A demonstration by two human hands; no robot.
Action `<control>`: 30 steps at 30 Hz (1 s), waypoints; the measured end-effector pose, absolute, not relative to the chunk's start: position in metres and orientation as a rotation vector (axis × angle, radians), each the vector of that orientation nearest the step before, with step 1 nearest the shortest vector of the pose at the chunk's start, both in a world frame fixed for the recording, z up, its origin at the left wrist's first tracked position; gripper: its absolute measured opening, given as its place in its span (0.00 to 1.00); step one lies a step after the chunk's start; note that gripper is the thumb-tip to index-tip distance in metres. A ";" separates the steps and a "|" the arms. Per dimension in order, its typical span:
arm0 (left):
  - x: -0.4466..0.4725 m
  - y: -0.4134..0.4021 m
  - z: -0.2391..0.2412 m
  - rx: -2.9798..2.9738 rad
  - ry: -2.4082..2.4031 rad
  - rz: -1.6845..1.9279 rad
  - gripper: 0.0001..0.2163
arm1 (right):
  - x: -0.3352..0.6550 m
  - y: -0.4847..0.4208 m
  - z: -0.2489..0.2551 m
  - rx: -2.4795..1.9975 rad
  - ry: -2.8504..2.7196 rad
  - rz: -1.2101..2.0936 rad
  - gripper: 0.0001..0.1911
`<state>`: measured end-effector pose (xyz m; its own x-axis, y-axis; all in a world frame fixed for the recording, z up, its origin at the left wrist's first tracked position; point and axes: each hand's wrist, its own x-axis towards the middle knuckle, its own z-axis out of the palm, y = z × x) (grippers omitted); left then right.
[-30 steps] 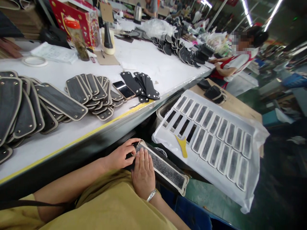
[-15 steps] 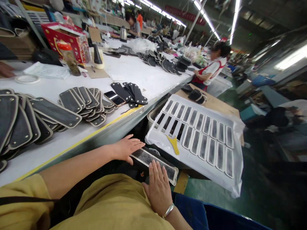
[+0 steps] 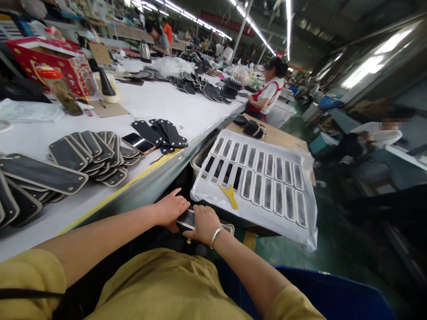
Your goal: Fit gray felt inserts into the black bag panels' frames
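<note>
A long dark strip with a pale border (image 3: pixel 187 218) lies on my lap below the table edge. My left hand (image 3: pixel 171 207) rests on its near end with the fingers stretched flat. My right hand (image 3: pixel 203 223), with a silver bracelet at the wrist, lies across the strip's middle, fingers curled over its far edge. Most of the strip is hidden under the two hands. A white sheet (image 3: pixel 310 231) to the right carries rows of similar strips and a yellow scraper (image 3: pixel 229 196).
The white table (image 3: pixel 187 111) holds fanned piles of dark strips (image 3: pixel 86 153), a phone (image 3: pixel 138 142), black pieces (image 3: pixel 163 131), a jar and a red box (image 3: pixel 50 60). A person in a red apron (image 3: pixel 267 93) works at the far end. A blue bin (image 3: pixel 320 293) stands below right.
The view has tilted up and swung right. My right hand has slid from the strip's far end back toward the left hand and curled over it. My left hand has stayed flat on the near end.
</note>
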<state>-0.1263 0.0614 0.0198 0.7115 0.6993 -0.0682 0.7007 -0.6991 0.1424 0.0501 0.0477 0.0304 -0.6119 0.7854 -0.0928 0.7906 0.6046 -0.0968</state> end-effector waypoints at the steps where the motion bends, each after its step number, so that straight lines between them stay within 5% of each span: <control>1: -0.128 0.060 0.019 2.742 1.132 0.019 0.33 | 0.053 0.046 0.028 1.372 2.790 -0.217 0.38; 9: -0.176 0.056 0.021 2.453 1.113 0.087 0.38 | 0.085 0.032 0.028 1.495 2.723 -0.372 0.42; 13: -0.199 0.037 0.000 1.922 1.198 0.429 0.43 | 0.078 0.037 0.031 1.511 2.671 -0.469 0.46; 19: -0.173 0.002 -0.030 1.465 1.396 0.791 0.33 | 0.061 0.040 0.032 1.435 2.599 -0.513 0.52; 24: -0.167 -0.006 -0.031 1.648 1.536 0.695 0.32 | 0.071 0.041 0.045 1.347 2.611 -0.631 0.54; 27: -0.176 0.002 -0.040 1.912 1.565 0.617 0.31 | 0.105 0.069 0.048 1.426 2.697 -0.900 0.43; 30: -0.175 0.016 -0.043 2.336 1.526 0.584 0.36 | 0.158 0.112 0.033 2.004 2.383 -0.822 0.23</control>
<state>-0.1747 0.0163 -0.0429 0.3565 0.9178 0.1748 0.8004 -0.3965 0.4496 0.1575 0.1117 0.0327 -0.2239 0.9395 -0.2593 0.8994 0.0967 -0.4262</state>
